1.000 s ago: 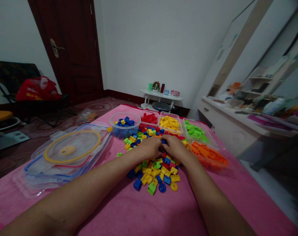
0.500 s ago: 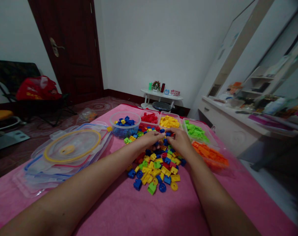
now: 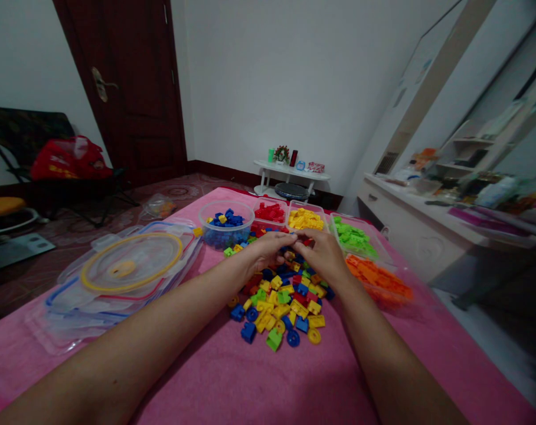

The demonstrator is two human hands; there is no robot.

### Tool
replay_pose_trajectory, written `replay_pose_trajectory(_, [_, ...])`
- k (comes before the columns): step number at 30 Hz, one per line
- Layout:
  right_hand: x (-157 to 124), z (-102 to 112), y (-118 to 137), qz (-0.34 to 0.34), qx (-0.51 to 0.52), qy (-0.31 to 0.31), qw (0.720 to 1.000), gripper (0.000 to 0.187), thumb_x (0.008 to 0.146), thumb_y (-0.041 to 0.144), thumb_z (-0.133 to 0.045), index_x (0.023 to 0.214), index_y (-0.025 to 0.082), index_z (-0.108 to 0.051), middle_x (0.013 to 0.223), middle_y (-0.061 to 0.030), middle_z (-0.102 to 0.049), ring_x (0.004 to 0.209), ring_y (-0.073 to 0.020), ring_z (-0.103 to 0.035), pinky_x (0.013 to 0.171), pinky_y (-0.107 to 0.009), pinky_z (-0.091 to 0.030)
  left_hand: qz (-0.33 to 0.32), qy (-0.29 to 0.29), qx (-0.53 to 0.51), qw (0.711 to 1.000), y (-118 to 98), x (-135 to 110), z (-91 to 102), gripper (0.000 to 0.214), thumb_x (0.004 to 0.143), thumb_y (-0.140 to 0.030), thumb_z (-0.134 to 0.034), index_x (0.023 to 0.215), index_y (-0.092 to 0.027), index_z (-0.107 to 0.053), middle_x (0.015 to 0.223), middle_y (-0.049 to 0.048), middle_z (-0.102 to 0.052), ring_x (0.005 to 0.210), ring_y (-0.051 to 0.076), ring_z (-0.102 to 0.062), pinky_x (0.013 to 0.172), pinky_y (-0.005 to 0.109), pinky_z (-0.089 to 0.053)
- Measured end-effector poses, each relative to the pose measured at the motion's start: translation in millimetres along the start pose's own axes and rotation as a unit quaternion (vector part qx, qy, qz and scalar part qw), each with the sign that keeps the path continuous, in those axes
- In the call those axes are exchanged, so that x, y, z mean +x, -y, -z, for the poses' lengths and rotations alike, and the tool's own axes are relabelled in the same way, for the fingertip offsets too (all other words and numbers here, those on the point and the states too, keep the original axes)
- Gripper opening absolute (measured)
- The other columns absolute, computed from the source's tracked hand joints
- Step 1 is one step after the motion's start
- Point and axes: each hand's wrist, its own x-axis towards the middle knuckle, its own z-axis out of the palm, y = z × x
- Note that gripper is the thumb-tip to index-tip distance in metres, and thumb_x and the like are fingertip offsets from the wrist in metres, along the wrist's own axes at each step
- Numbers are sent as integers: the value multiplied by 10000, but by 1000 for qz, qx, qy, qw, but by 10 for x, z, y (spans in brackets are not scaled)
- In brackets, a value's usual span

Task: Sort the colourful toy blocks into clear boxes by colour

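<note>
My left hand (image 3: 274,247) and my right hand (image 3: 320,249) meet over a mixed pile of toy building bricks (image 3: 277,298) in blue, yellow, green and red. The fingertips touch, and both hands are curled; whatever lies between the fingers is hidden. Behind them stand a round clear tub of blue bricks (image 3: 226,227), a box of red bricks (image 3: 269,212) and a box of yellow bricks (image 3: 306,219). To the right are a box of light green bricks (image 3: 353,236) and a container of orange bricks (image 3: 378,280).
Stacked clear lids (image 3: 130,265), the top one with a yellow ring, lie left on the pink cloth (image 3: 250,383). A white dresser (image 3: 409,218) stands to the right. Further back are a low white table (image 3: 290,169) and a chair with a red bag (image 3: 68,159).
My left hand has turned slightly and drawn closer to my right, its fingers curling more. The bricks and containers look unchanged; the view has shifted a little.
</note>
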Motion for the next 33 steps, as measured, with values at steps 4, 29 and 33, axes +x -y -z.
replay_pose_trajectory(4, [3, 4, 13, 6, -3, -16, 1000, 201, 778, 290, -586, 909, 211, -716, 869, -37, -716, 737, -169, -622, 644, -260, -434, -13, -18, 32, 999, -32, -16, -3, 291, 670, -315, -740, 851, -111, -637, 671, -3, -568, 471, 23, -464, 380, 120, -262])
replay_pose_trajectory(29, [0, -3, -63, 18, 14, -72, 997, 182, 806, 267, -558, 906, 201, -695, 882, -37, -693, 738, -160, -599, 676, -272, -434, -322, -322, 590, 667, -770, -146, 716, 275, 809, -165, -503, 1027, -161, -670, 1047, 72, -661, 995, 187, -567, 921, 286, -413])
replay_pose_trajectory(33, [-5, -4, -74, 22, 10, -68, 997, 184, 811, 259, -548, 900, 200, -698, 878, -36, -692, 745, -160, -598, 681, -269, -430, -226, -312, 630, 674, -643, -6, 1028, 303, 797, -143, -502, 1045, -143, -677, 1084, 90, -671, 1034, 206, -580, 936, 294, -412])
